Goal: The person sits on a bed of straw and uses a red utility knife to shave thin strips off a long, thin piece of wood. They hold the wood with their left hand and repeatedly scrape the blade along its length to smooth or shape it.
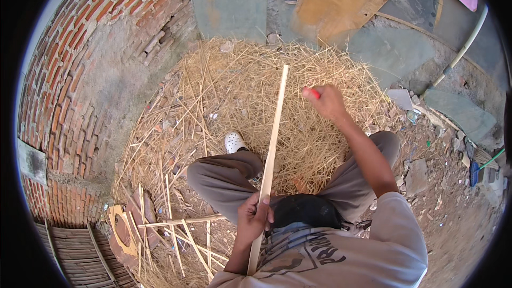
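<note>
A long, pale bamboo strip (275,138) runs lengthwise from beside my body up past my knees. My left hand (255,214) is closed round its lower part, with the thumb lying along it. To the right of the strip's far end, my right hand (326,101) is raised, apart from it. Its fingers are closed on a small red object (314,93), of which only a bit shows; its kind is hidden by the fist. A black pad (304,214) lies across my lap, under the hands.
Straw-like shavings (240,85) heap in front of my crossed legs. Several thin strips (173,218) lie at left near a wooden piece with a round hole (121,229). A brick wall (69,106) stands left; boards (346,0) lean at the back. Rubble (418,176) lies right.
</note>
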The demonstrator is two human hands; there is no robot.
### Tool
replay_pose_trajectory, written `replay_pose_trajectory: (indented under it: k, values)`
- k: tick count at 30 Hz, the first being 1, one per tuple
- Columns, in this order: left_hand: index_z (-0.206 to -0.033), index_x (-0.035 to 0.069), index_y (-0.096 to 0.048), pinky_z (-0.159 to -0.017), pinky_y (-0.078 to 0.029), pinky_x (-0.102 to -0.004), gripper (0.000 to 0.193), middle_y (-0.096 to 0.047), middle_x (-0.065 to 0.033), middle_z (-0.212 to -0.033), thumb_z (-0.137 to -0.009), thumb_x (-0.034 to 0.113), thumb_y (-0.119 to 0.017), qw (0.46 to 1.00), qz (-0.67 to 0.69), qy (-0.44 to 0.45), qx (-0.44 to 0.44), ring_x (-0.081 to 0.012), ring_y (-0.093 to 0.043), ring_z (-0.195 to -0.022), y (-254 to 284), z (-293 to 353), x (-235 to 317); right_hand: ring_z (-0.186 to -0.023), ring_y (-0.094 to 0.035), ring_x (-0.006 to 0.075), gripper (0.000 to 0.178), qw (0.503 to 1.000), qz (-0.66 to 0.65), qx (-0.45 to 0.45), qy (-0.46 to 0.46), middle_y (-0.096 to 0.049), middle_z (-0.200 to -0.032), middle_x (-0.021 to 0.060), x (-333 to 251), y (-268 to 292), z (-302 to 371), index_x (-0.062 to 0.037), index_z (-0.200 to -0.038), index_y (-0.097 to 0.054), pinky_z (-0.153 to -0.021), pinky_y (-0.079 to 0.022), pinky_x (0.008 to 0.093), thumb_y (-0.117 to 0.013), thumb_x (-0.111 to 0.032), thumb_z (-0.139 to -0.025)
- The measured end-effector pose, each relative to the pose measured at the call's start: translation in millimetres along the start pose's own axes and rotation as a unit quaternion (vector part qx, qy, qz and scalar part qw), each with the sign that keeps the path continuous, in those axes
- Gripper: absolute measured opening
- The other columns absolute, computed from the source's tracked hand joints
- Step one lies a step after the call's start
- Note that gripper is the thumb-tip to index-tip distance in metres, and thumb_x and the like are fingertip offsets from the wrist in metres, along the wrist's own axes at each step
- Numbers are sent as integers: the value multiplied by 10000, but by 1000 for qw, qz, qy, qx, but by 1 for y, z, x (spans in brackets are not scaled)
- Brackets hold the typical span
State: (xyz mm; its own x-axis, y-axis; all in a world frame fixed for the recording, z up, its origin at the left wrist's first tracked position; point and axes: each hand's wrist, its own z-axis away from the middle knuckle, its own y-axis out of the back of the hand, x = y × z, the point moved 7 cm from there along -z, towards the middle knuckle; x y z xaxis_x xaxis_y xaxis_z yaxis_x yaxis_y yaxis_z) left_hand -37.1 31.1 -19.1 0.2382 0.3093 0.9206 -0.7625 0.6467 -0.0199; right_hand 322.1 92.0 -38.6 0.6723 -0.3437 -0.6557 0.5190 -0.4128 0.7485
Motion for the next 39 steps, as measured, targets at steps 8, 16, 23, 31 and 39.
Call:
replay_pose_trajectory:
  k: [8,16,23,31,39]
  values:
    - [-1127,6,-588,-377,-328,-194,259,-533,-25,-552,-1035,212,-461,1000,13,-10,-8,-46,-431,-391,-7,-12,10,-432,-563,263,669,953,58,21,297,-543,-484,66,-83,-37,80,-107,-548,-568,-451,-446,376,-659,-758,-671]
    - [-1112,20,-548,-371,-325,-195,243,-517,-22,-543,-1045,220,-428,998,24,-5,-53,-50,-409,-370,-13,-15,5,-439,-560,273,677,975,116,47,184,-517,-454,77,-56,-25,39,-102,-550,-580,-462,-444,395,-649,-764,-676]
    - [-1134,35,-531,-376,-323,-192,239,-502,-14,-534,-1045,227,-418,997,11,-6,-82,-50,-410,-371,-16,-11,-1,-491,-599,274,735,980,127,80,130,-557,-492,96,-20,-5,7,-101,-603,-641,-481,-460,412,-571,-827,-689]
    - [-1143,44,-514,-388,-325,-204,237,-494,-5,-540,-1040,242,-433,996,-35,15,-83,-45,-412,-390,-9,6,-8,-532,-624,273,775,975,171,114,80,-596,-538,98,8,9,-30,-87,-623,-653,-510,-478,408,-525,-847,-707]
    - [-1127,33,-535,-395,-324,-202,241,-497,-1,-546,-1040,240,-445,993,-36,36,-107,-42,-423,-403,-13,17,-23,-520,-588,216,818,977,118,124,-125,-552,-512,64,66,34,-55,-103,-580,-613,-481,-440,383,-403,-870,-772]
